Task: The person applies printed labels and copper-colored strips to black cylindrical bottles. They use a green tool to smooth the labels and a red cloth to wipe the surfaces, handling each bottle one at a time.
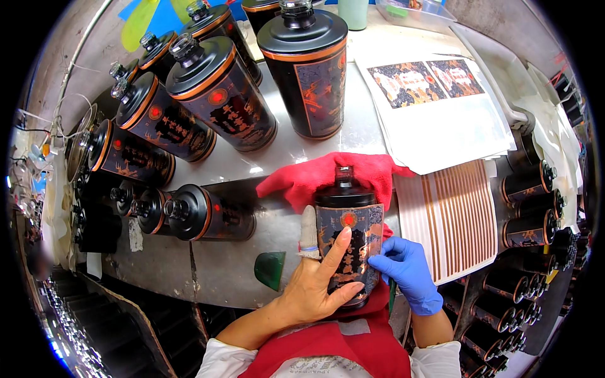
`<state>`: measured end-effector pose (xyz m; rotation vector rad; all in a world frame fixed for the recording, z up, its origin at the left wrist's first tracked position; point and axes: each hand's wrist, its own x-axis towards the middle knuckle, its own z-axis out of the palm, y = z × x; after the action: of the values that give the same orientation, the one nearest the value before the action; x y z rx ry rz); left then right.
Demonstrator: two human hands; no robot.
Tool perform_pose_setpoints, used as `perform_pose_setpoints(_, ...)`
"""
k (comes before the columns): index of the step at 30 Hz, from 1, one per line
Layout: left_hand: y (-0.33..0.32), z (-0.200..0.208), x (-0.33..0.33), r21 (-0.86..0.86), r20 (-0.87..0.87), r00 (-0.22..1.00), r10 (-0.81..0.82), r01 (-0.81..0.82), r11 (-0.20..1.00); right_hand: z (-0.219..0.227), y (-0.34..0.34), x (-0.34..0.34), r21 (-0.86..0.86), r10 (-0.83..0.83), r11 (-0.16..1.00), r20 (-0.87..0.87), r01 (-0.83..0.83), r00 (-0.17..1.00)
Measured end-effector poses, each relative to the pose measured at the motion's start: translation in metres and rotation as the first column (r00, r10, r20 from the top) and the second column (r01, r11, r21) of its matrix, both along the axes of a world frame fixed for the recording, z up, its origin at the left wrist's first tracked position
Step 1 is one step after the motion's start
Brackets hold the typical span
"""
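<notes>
A black bottle [343,199] with a clear glass neck lies tilted in front of me, its top on a red cloth [293,175]. Its front carries a dark, copper-patterned label [340,220] with a red dot. My left hand [310,285] holds the bottle, thumb and one finger stretched across the label. Another finger, wearing a pale finger cot [309,230], lies along the bottle's left side. My right hand [406,272], in a blue glove, pinches at the label's right edge. A dark green flat scraper-like piece [270,269] rests on the metal table to the left.
Several labelled black bottles [222,94] stand on the table at left and back. To the right lie a striped copper-and-white sheet [447,223] and a paper stack [435,135] with printed labels. More bottles [529,230] fill the right side. A green cup [353,14] stands at the back.
</notes>
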<state>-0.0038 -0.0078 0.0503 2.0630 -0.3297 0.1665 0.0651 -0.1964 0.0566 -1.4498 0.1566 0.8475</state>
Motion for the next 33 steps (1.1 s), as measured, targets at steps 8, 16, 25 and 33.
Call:
perform_pose_setpoints(8,0.004,-0.019,0.019,-0.674,-0.47,0.877,0.103,-0.432,0.599,0.006,0.024,0.036,0.058,-0.136,0.99,0.104,0.131,0.985)
perform_pose_setpoints(16,-0.002,-0.021,0.04,-0.535,-0.444,0.856,0.266,-0.491,0.687,-0.001,0.027,0.043,0.172,-0.144,0.975,0.006,0.14,0.99)
perform_pose_setpoints(25,0.0,-0.026,0.043,-0.473,-0.435,0.844,0.314,-0.511,0.717,-0.004,0.028,0.044,0.169,-0.155,0.974,0.0,0.153,0.988)
perform_pose_setpoints(33,-0.004,-0.012,0.044,-0.71,-0.439,0.884,0.16,-0.451,0.541,0.0,0.03,0.039,0.132,-0.198,0.974,0.112,0.183,0.974)
